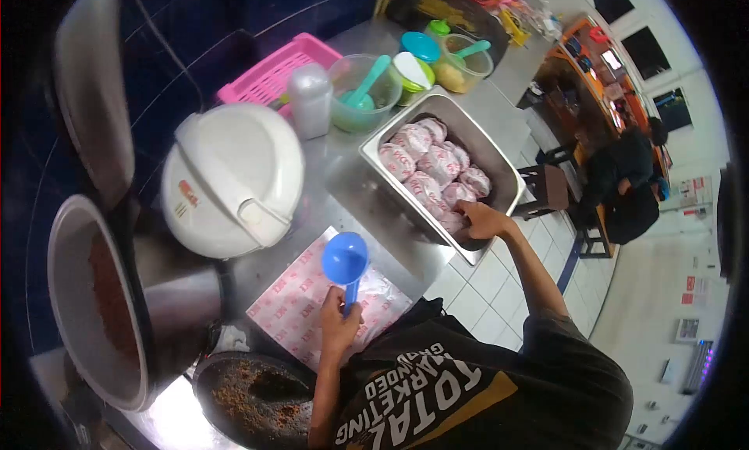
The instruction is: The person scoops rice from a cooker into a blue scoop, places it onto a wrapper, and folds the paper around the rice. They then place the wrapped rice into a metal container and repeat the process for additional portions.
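My left hand (341, 323) is closed around the handle of a blue scoop (346, 256). The scoop's bowl looks bare inside and hangs over a sheet of red-printed wrapping paper (285, 306) lying flat on the steel counter. My right hand (485, 220) reaches into the near end of a deep steel pan (499, 150), its fingers closed on a paper-wrapped bundle (454, 221); the fingertips are partly hidden. Several more round wrapped bundles (438, 165) fill the pan, in the same red-printed paper.
A white lidded rice cooker (226, 177) stands left of the paper, near a large pot (58, 294) with reddish-brown contents. A stone mortar (257, 403) is close to my left arm. Behind stand plastic tubs (341, 76) with spoons and a pink basket (273, 68). People (624, 177) sit across the room.
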The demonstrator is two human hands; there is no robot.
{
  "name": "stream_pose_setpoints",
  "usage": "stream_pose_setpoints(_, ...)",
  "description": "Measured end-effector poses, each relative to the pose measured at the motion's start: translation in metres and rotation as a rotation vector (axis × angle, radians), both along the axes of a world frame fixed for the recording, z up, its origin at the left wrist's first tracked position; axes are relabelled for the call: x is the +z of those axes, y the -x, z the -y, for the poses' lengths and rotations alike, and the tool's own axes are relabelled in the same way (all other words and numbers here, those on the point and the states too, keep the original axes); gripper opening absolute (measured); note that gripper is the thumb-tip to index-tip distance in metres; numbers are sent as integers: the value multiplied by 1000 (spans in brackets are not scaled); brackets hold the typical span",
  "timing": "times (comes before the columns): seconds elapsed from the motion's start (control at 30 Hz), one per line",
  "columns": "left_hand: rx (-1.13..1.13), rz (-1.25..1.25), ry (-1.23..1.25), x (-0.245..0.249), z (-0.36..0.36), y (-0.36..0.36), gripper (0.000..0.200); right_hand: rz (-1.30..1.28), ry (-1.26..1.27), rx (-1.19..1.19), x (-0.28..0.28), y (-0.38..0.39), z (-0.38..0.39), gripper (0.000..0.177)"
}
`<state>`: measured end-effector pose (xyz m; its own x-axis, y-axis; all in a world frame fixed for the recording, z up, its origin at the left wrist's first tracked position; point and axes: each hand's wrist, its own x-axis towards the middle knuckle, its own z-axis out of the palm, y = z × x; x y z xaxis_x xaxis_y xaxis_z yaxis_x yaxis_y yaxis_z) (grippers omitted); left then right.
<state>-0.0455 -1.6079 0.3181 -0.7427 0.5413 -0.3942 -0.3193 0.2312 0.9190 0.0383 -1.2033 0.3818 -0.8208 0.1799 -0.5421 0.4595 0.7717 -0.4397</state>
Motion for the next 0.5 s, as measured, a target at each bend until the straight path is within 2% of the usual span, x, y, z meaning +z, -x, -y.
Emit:
stream_pose_setpoints(0.03, -23, 3, -10, -2, 1, -1, 18, 92, 12, -42, 9, 6, 3, 76)
stream_pose_setpoints(0.13, -17, 62, 77, -9, 4, -2, 17, 71, 4, 12, -9, 2, -5, 78)
stream_pose_setpoints(0.2, -35, 44, 80, -6, 4, -4, 16, 30, 8, 49, 0, 6, 0, 77)
stream_pose_setpoints(0.27, -23, 72, 63, -5, 3, -4, 16, 57, -16, 37, 9, 7, 4, 70)
stream_pose_setpoints(0.37, -32, 96, 106, -1, 0, -4, 15, -171, -37, 214, 2, 1, 4, 61)
stream_pose_setpoints(0.4, -40, 98, 107, -3, 0, -5, 15, -169, -37, 205, 3, 0, 4, 61)
stream_pose_setpoints(0.5, -25, 50, 119, -4, -3, -6, 15, -207, -159, 333, 2, -4, 3, 35)
